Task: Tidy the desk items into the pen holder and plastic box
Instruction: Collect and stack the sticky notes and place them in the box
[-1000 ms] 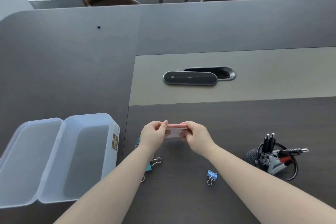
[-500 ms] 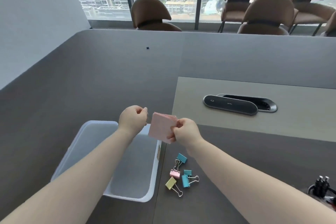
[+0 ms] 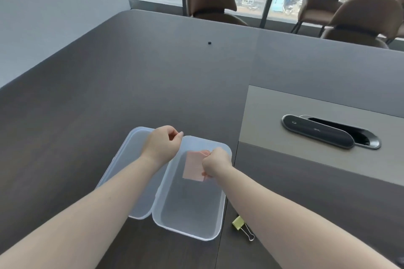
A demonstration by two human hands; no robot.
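**Pink notes held over the open box**

One dark table (image 3: 131, 85) carries everything; three brown chairs (image 3: 211, 0) stand behind it by the window. One grey cable cover (image 3: 318, 134) sits in the pale inset panel at right.

One clear plastic box (image 3: 220, 220) lies open near the table's front, its hinged lid (image 3: 122, 172) flat to its left. Against the frame half a second ago, the view has swung left: the box now sits centred, the pen holder has left the frame, and of the clips only one yellow binder clip (image 3: 239, 223) shows, on the table just beside the box's right wall.

Left hand (image 3: 161, 145): loosely curled, holding nothing, above the lid's far end.

Right hand (image 3: 216, 164): pinching one pink pad of sticky notes (image 3: 193, 167) by its right edge. The pad has come from beside the box to inside the box's outline, tilted; contact with the floor cannot be told.
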